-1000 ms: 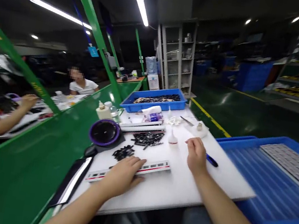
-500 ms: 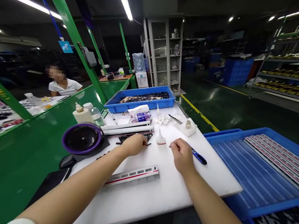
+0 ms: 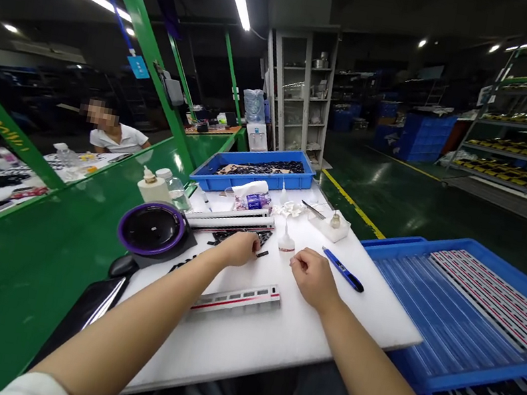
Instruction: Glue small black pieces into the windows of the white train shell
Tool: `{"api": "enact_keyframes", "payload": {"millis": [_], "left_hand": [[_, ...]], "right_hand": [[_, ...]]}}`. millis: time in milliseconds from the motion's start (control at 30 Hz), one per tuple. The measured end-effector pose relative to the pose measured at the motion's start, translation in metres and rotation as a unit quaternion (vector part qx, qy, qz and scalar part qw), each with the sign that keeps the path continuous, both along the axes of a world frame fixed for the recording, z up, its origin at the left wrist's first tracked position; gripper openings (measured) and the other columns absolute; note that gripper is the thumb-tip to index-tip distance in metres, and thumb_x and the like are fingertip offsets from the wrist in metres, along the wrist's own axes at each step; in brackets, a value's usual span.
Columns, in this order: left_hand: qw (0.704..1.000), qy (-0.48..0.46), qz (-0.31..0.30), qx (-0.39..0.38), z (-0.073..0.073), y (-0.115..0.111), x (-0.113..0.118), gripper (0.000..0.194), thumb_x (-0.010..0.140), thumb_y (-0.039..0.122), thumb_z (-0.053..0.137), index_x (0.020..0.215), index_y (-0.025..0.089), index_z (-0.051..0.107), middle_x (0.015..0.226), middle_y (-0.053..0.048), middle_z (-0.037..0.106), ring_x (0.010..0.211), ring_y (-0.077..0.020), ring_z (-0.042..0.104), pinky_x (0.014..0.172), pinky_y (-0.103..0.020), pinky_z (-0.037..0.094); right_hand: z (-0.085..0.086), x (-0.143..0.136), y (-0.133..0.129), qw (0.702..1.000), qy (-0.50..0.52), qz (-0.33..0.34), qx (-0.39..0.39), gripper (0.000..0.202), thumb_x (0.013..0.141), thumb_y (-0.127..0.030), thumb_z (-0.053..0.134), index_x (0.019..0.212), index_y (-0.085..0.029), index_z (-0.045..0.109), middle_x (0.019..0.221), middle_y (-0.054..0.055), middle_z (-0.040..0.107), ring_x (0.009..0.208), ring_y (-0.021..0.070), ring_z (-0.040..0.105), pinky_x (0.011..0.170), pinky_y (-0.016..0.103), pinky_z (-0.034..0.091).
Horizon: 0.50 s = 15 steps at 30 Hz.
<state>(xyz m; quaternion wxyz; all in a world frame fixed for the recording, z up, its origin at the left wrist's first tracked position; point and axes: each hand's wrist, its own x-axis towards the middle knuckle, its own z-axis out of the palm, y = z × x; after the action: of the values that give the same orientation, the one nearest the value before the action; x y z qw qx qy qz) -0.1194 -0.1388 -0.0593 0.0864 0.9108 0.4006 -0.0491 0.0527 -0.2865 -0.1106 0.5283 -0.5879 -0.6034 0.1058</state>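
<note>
The model train car shell (image 3: 239, 297) lies on the white tabletop (image 3: 281, 335) on the near side of the left hand (image 3: 241, 249), its far left part hidden by the left forearm. It is long, narrow and straight-edged, with a smooth pale skin, a thin red stripe along its side, a row of rectangular greyish window openings above the stripe, and a small dark opening near its right end.

The left hand is bent downward with its fingers curled in, beside a small flat black strip (image 3: 262, 254); whether it pinches anything cannot be told. Matte black slivers (image 3: 221, 236) lie loosely heaped beyond and beside it. The right hand (image 3: 313, 277) is curled into a loose fist, thumb and fingertips drawn together, resting near the tabletop; nothing can be made out in it.

Between the hands, slightly beyond them, stands a translucent dropper bottle (image 3: 286, 245) with a tapering nozzle. A slim blue utility knife (image 3: 343, 269) lies just to the right hand's right. Beyond the right hand, a small glass jar (image 3: 335, 221) sits in a white block (image 3: 337, 233). Left of the left hand is a glossy black bowl (image 3: 151, 228) with a purple rim. Farther beyond the hands stands a blue plastic tray (image 3: 255, 186) of black pieces.
</note>
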Motion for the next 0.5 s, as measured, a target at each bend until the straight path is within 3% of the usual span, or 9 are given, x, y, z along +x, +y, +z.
{"api": "enact_keyframes", "payload": {"millis": [67,133,200,267,333,400,433,500], "left_hand": [[1.0,-0.019,-0.005,0.003,0.013,-0.009,0.003,0.019,0.093,0.03,0.062,0.102,0.014,0.065,0.1,-0.008,0.068,0.091,-0.0196,0.065,0.083,-0.039,0.055],[0.998,-0.06,-0.007,0.018,0.029,-0.032,-0.003,0.011,0.091,0.019,0.059,0.099,0.013,0.064,0.096,-0.01,0.068,0.091,-0.0224,0.064,0.085,-0.039,0.052],[0.993,-0.114,-0.006,0.026,0.042,-0.069,-0.02,0.018,0.093,0.015,0.05,0.108,0.015,0.06,0.099,-0.01,0.069,0.091,-0.0219,0.064,0.083,-0.036,0.051],[0.985,-0.174,0.0,0.004,0.046,-0.115,-0.044,0.023,0.097,0.022,0.046,0.118,0.02,0.055,0.098,-0.005,0.069,0.086,-0.0177,0.064,0.078,-0.03,0.052],[0.943,-0.319,0.023,-0.089,0.035,-0.161,-0.07,0.026,0.092,0.024,0.055,0.119,0.022,0.055,0.1,-0.006,0.07,0.09,-0.018,0.066,0.083,-0.03,0.053],[0.911,-0.383,0.061,-0.138,0.012,-0.197,-0.09,0.028,0.09,0.023,0.058,0.119,0.025,0.057,0.101,-0.006,0.071,0.093,-0.018,0.067,0.085,-0.03,0.054],[0.899,-0.402,0.086,-0.151,-0.002,-0.21,-0.098,0.03,0.088,0.022,0.06,0.117,0.025,0.058,0.098,-0.005,0.072,0.092,-0.0179,0.068,0.083,-0.029,0.054],[0.876,-0.432,0.118,-0.179,-0.033,-0.226,-0.108,0.03,0.083,0.019,0.066,0.111,0.026,0.063,0.091,-0.003,0.073,0.086,-0.0174,0.069,0.083,-0.028,0.055]], "right_hand": [[0.001,0.001,0.0,1.0,-0.005,-0.004,0.0,0.025,0.086,-0.023,0.051,0.062,-0.02,0.045,0.068,0.0,0.053,0.066,0.0147,0.049,0.061,0.029,0.035],[0.007,0.001,-0.003,1.0,-0.01,-0.01,0.005,0.022,0.086,-0.023,0.051,0.065,-0.02,0.05,0.071,0.002,0.056,0.069,0.0155,0.051,0.064,0.029,0.037],[0.017,-0.006,-0.015,1.0,-0.001,-0.01,0.006,0.014,0.087,-0.025,0.053,0.078,-0.018,0.061,0.077,0.003,0.06,0.069,0.0154,0.052,0.066,0.03,0.04],[0.026,-0.023,-0.036,0.999,0.041,0.027,-0.014,0.018,0.089,-0.029,0.056,0.099,-0.019,0.067,0.078,0.002,0.063,0.064,0.0142,0.053,0.064,0.029,0.042],[0.03,-0.048,-0.065,0.983,0.119,0.126,-0.065,0.023,0.092,-0.036,0.055,0.103,-0.022,0.069,0.071,0.001,0.062,0.062,0.0143,0.056,0.059,0.027,0.044],[0.025,-0.078,-0.096,0.962,0.197,0.175,-0.074,0.025,0.093,-0.04,0.054,0.092,-0.023,0.072,0.07,0.002,0.063,0.057,0.0128,0.056,0.055,0.026,0.044],[0.02,-0.092,-0.109,0.953,0.229,0.184,-0.078,0.025,0.091,-0.042,0.056,0.088,-0.023,0.072,0.068,0.001,0.063,0.054,0.0123,0.055,0.052,0.025,0.043],[0.008,-0.116,-0.13,0.937,0.31,0.137,-0.083,0.026,0.089,-0.043,0.059,0.082,-0.023,0.073,0.063,0.001,0.06,0.047,0.0102,0.05,0.047,0.024,0.038]]}}
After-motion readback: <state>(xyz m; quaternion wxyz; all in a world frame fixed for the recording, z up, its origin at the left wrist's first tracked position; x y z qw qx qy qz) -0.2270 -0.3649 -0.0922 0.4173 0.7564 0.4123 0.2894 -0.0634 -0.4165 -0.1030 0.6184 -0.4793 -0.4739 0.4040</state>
